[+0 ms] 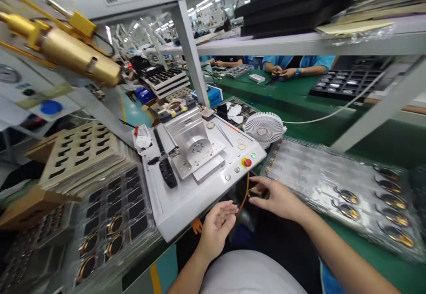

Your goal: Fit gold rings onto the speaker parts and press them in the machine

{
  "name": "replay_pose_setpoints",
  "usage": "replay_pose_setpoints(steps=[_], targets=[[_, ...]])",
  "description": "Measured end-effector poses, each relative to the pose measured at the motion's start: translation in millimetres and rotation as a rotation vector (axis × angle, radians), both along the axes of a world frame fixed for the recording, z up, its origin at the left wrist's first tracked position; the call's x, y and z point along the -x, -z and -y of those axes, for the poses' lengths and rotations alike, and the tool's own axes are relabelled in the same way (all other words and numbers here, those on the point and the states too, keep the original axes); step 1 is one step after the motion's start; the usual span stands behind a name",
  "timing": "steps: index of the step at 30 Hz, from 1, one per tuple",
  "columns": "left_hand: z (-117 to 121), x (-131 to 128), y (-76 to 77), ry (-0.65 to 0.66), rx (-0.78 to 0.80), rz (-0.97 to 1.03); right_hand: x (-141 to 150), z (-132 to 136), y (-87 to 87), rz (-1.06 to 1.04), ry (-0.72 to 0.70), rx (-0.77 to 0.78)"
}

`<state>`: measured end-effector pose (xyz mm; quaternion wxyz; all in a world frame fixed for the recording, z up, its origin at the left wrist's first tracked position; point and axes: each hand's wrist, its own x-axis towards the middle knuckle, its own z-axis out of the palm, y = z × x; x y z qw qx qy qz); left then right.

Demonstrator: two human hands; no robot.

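Observation:
My left hand (217, 228) is in front of the machine's front edge, palm turned inward, fingers loosely stretched and nothing seen in it. To its right hovers my right hand (278, 200), thumb and fingers apart, with no object visible between them. A yellow cord (246, 194) hangs from the machine's edge between both hands, close to my right fingertips; whether they touch it I cannot tell. Above the hands is the white machine base (186, 203), with a red stop button (246, 162) and a metal fixture (196, 147) bearing a round, shiny centre.
A clear tray (306, 165) with round watch-like parts lies right. Another tray (140, 236) of round parts stands left, near stacked beige trays (80, 152). A white fan (264, 128), tweezers (224, 135) and a brass cylinder (81, 56) are around the machine. Co-workers sit across the bench.

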<state>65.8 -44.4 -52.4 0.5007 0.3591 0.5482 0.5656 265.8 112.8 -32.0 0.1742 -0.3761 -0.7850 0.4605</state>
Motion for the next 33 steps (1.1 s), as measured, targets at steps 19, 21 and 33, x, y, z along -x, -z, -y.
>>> replay_pose_setpoints(steps=[19, 21, 33], targets=[[-4.6, -13.6, 15.6, 0.014, 0.133, 0.423, -59.4, 33.8, -9.2, 0.228, 0.21, -0.318], [-1.4, -8.6, 17.1, -0.005, 0.141, 0.416, -99.5, 8.9, -21.0, 0.734, 0.351, -0.325], [1.9, -3.3, 33.5, 0.044, 0.078, 0.388, -173.2, -38.3, -21.4, 1.023, 0.385, -0.303]])
